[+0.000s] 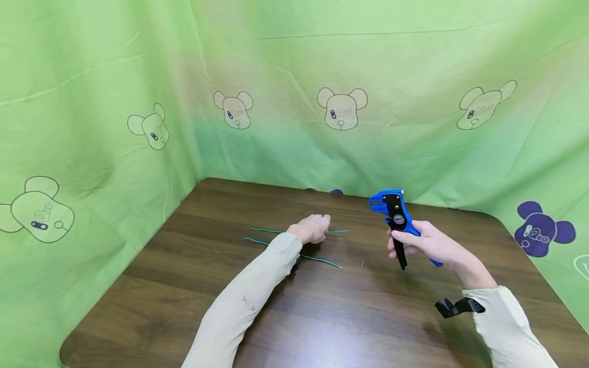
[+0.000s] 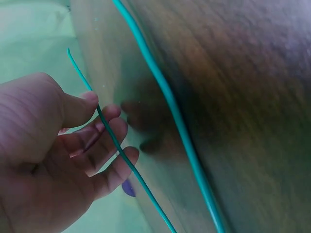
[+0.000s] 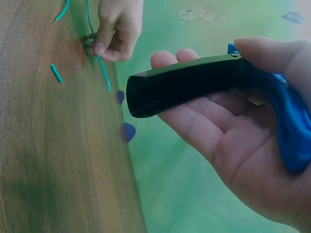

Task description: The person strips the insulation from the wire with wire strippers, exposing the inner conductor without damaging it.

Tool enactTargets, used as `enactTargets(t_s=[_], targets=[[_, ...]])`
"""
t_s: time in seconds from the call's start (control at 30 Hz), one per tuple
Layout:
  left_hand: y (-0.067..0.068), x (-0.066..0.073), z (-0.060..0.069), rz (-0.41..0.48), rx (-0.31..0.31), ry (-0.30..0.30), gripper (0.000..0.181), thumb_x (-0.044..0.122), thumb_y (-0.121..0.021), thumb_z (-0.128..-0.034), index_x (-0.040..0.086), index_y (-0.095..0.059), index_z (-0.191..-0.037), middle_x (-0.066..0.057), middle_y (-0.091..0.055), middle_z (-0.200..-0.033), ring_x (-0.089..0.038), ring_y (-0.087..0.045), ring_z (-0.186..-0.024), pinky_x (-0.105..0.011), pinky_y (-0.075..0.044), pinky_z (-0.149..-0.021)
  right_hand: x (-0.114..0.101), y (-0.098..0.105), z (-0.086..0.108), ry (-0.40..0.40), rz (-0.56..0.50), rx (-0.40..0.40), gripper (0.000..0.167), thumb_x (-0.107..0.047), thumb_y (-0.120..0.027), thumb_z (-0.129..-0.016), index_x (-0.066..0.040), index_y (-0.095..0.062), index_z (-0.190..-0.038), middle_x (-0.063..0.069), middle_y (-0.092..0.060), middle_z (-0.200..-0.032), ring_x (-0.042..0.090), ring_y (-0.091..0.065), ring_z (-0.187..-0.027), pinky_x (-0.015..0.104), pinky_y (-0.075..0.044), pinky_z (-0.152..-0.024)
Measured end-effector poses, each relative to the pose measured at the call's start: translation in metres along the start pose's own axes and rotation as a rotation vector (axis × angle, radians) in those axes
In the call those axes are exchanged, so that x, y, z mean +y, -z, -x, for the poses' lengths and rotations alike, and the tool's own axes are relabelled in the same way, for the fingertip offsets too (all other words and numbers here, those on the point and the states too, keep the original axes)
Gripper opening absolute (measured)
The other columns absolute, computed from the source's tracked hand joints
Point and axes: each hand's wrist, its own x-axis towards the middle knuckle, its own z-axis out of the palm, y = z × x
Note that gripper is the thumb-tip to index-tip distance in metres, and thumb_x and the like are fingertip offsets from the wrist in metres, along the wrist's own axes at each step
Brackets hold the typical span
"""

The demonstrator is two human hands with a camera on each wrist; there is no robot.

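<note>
In the head view my left hand (image 1: 313, 228) is over the farther of two thin green wires (image 1: 338, 231). The left wrist view shows that wire (image 2: 112, 136) pinched between thumb and fingertips, one end sticking out past the thumb. Nearer to me lies the second green wire (image 1: 322, 260), passing under the left forearm; its right end is bare metal. My right hand (image 1: 430, 243) grips a blue and black wire stripper (image 1: 397, 209) above the table, its blue head pointing up and left. The right wrist view shows its black handle (image 3: 184, 85) lying across the fingers.
A short piece of green insulation (image 3: 56, 73) lies on the brown wooden table (image 1: 294, 317), between the hands. Green printed cloth (image 1: 285, 153) hangs behind and beside the table. A black wrist mount (image 1: 460, 307) juts from the right sleeve.
</note>
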Motion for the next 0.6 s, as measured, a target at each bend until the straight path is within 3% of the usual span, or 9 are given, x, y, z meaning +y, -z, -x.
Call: enactTargets(t_s=[0.2,0.43,0.6], targets=[[0.000,-0.004,0.007,0.191,0.011,0.022,0.014,0.013,-0.054,-0.0977,0.022,-0.046,-0.104,0.006,-0.060,-0.103,-0.011,-0.058,-0.089,-0.033,-0.046,-0.072,0.003,-0.001,-0.001,-0.019,0.021,0.015,0.023,-0.015,-0.043,-0.106,-0.001,-0.050,-0.122,0.012,-0.069,-0.095,0.032,-0.072,-0.086,0.040,-0.058,-0.082],[-0.004,-0.007,0.011,0.229,0.080,-0.107,0.013,0.005,-0.050,-0.0972,0.017,-0.045,-0.100,0.006,-0.055,-0.093,-0.009,-0.053,-0.083,-0.023,-0.043,-0.071,0.003,-0.002,-0.001,-0.040,0.029,0.019,0.023,-0.017,-0.043,-0.106,0.000,-0.052,-0.118,0.015,-0.069,-0.096,0.032,-0.073,-0.086,0.038,-0.058,-0.083],[-0.005,-0.007,0.014,0.282,0.130,-0.143,0.011,0.004,-0.045,-0.0982,0.014,-0.045,-0.097,0.005,-0.053,-0.090,-0.009,-0.051,-0.084,-0.021,-0.042,-0.073,0.002,-0.004,-0.002,-0.043,0.019,0.006,0.022,-0.016,-0.043,-0.106,0.001,-0.053,-0.117,0.015,-0.069,-0.096,0.031,-0.073,-0.087,0.036,-0.058,-0.083]])
